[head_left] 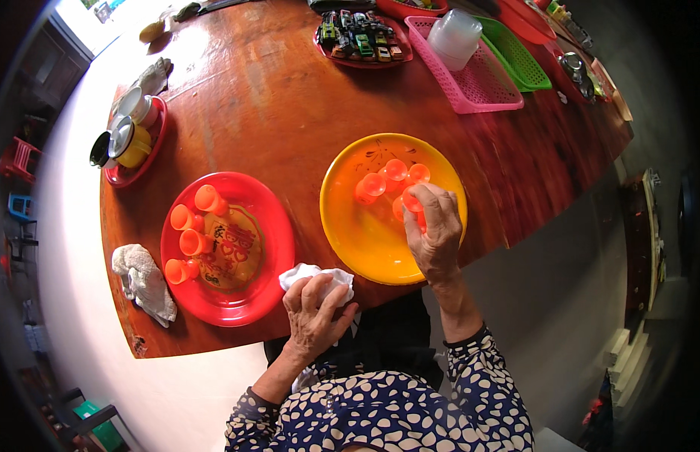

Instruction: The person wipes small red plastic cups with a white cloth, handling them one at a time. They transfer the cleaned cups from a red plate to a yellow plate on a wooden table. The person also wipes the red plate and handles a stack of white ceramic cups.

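My right hand is over the right side of a round yellow tray, its thumb and fingers pinched on a small orange cup. Several more orange cups stand close together in that tray. At the table's near edge, my left hand has its fingers curled over a crumpled white cloth. To the left lies a round red tray with a printed pattern in its middle. Several like orange cups sit along its left side, some of them tilted.
A folded cloth lies left of the red tray. Mugs stand on a small red tray at the far left. Toy cars fill a plate at the back. Right of it are a pink basket with stacked clear bowls and a green basket.
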### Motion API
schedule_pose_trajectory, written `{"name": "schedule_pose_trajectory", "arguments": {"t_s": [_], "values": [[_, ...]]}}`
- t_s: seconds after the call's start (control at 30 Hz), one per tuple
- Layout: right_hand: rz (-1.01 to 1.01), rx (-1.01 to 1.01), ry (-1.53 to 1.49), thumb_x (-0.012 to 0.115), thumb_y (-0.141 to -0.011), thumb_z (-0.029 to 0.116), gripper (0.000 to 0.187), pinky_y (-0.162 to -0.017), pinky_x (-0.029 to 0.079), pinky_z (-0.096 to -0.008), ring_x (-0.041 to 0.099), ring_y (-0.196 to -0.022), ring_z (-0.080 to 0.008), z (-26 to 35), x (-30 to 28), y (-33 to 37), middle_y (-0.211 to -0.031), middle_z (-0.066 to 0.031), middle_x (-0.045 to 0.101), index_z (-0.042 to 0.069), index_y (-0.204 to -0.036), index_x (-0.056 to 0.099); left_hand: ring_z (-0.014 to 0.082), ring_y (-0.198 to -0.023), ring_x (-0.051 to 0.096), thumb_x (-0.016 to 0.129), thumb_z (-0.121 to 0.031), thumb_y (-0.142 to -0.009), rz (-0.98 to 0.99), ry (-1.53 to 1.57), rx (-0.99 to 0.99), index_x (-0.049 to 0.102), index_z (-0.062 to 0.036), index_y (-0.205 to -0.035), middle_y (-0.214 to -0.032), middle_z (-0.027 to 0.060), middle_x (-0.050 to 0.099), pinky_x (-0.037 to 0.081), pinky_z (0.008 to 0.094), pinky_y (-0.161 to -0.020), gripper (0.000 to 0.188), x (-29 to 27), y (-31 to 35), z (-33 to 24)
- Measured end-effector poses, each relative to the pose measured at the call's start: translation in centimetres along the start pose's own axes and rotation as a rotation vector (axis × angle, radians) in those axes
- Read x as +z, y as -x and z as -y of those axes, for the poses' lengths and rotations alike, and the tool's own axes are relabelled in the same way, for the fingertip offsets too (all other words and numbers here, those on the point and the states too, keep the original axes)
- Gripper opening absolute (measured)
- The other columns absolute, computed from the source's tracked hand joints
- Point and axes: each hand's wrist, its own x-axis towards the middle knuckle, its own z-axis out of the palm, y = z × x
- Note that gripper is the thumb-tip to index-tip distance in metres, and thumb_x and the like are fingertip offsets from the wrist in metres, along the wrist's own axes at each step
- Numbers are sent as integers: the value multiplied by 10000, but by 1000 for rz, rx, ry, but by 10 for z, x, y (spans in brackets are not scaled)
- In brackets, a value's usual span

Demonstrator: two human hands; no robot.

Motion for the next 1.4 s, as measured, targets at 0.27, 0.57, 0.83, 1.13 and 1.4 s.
{"name": "schedule_pose_trajectory", "arguments": {"t_s": [0.27, 0.57, 0.83, 1.13, 1.4], "values": [[-17, 87, -168, 718, -690, -75, 436, -812, 520, -394, 622, -917, -326, 2, 11, 10, -999, -151, 616, 26, -1099, 605, 322, -1150, 407, 835, -179, -636, 9, 26, -17, 623, -175, -1068, -1215, 92, 503, 340, 445, -966, 481, 4, 0, 3], [15, 12, 363, 796, -680, 152, 498, -808, 363, -360, 547, -930, -192, 3, 18, 15, -1022, 22, 672, 120, -1150, 633, 321, -1147, 403, 838, -158, -631, -3, 44, -17, 627, -172, -1062, -1213, 89, 501, 342, 439, -963, 480, 5, 2, 5], [18, 50, 461, 799, -652, 176, 405, -789, 284, -402, 504, -934, -178, 0, 33, 27, -994, 68, 636, 178, -1008, 605, 323, -1147, 398, 839, -159, -633, 2, 50, -12, 625, -171, -1057, -1217, 88, 496, 343, 446, -959, 474, 7, 4, 6], [78, 68, 358, 808, -647, 259, 477, -853, 314, -425, 501, -1059, -223, 1, 0, 23, -1170, -32, 562, 172, -1073, 611, 350, -1204, 346, 855, -198, -595, 3, 76, -17, 590, -176, -1145, -1285, 127, 439, 328, 463, -989, 610, 3, 6, 6], [129, 194, 359, 796, -682, 246, 478, -886, 343, -414, 518, -1051, -241, -21, -37, 42, -1096, -52, 568, 116, -1097, 597, 363, -1233, 314, 852, -251, -569, -30, 15, -32, 554, -181, -1213, -1332, 162, 383, 288, 477, -1001, 713, -4, 7, 4]]}}
